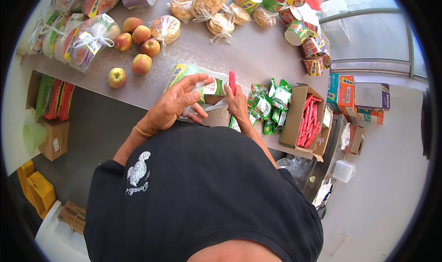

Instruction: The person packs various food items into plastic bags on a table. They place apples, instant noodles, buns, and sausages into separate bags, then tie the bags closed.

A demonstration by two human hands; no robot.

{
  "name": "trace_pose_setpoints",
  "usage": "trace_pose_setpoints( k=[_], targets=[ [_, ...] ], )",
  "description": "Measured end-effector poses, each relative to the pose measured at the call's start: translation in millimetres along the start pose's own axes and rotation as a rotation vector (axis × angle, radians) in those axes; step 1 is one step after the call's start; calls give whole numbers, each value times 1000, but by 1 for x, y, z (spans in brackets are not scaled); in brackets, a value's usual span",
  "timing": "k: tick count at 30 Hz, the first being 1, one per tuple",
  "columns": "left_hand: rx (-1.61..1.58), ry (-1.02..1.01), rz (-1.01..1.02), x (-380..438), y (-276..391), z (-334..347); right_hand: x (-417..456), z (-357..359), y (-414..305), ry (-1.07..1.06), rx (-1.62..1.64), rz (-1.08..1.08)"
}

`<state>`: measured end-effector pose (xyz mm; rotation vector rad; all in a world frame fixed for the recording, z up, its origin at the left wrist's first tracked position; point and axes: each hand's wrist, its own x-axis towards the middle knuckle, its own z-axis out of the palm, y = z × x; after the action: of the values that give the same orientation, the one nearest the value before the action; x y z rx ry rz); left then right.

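My right hand (238, 105) holds a thin red-wrapped stick (232, 82) upright between thumb and fingers. Beside it, a clear plastic bag (221, 105) lies at the counter's edge, with a green-and-white milk packet (214, 86) and a green instant noodle cup (183, 76) in it. My left hand (176, 101) is at the bag's left side, fingers spread, with loose film of the bag against them; whether they grip it is hard to tell. Green packets (266, 105) lie right of my right hand, next to an open cardboard box (297, 124) of red-wrapped sticks (310, 122).
On the metal counter (262, 54) are several apples (141, 64), bagged round breads (209, 4), filled knotted bags (93, 42) at the far left and noodle cups (297, 33) at the far right. Cartons (340, 96) stand beyond the counter's right end; a brown box (55, 139) is below left.
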<state>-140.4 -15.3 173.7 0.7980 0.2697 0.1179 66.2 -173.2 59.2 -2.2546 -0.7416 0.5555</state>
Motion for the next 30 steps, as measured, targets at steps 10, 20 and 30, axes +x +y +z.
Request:
trace_pose_setpoints(
  k=[10,20,30],
  targets=[
    [30,106,225,20,-8,-5,-15,-10,-76,-197,-183,-683],
    [184,41,149,15,-7,-14,43,31,-86,-207,-693,-702],
    [66,263,280,8,-4,-29,56,-23,-157,-8,326,-651]
  ],
)
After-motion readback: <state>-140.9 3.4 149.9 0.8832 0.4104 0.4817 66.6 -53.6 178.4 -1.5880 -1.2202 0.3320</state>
